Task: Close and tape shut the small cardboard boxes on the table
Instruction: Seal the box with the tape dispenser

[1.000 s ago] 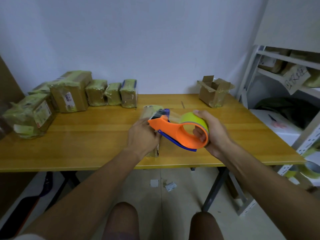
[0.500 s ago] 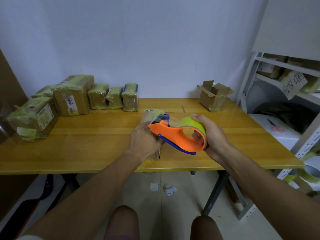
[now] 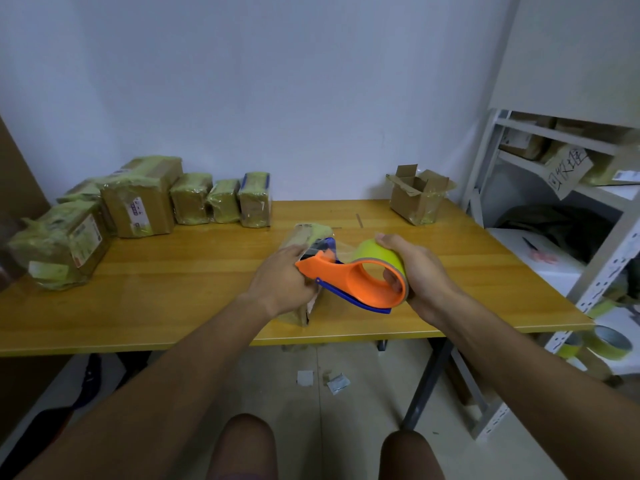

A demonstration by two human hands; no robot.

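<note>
Item: small brown cardboard box wrapped in yellow-green tape [image 3: 304,237], lying near the front edge of the long wooden table [image 3: 173,299], just left of centre. Your left hand [image 3: 282,284] covers its near half, fingers curled over the top and gripping it down; only the far end and a lower corner show.

Tool: orange plastic tape dispenser with a blue blade guard [image 3: 349,282], carrying a roll of yellow-green tape [image 3: 379,254]. Your right hand [image 3: 415,275] holds it, thumb over the roll, fingers hooked through the orange ring. The cutter end meets the box top beside your left knuckles; a clear strip runs from roll to box.

Handling, as judged: the box looks light and fairly stiff, but its taped skin is probably slick, so it may skid on the table when you pull. Hold it across the top and sides with the palm pressing down, clear of the blade.

Also on the table: a row of tape-wrapped parcels [image 3: 221,199] along the far left, and an open brown cardboard box with raised flaps [image 3: 417,195] at the far right, not yet closed.
</note>
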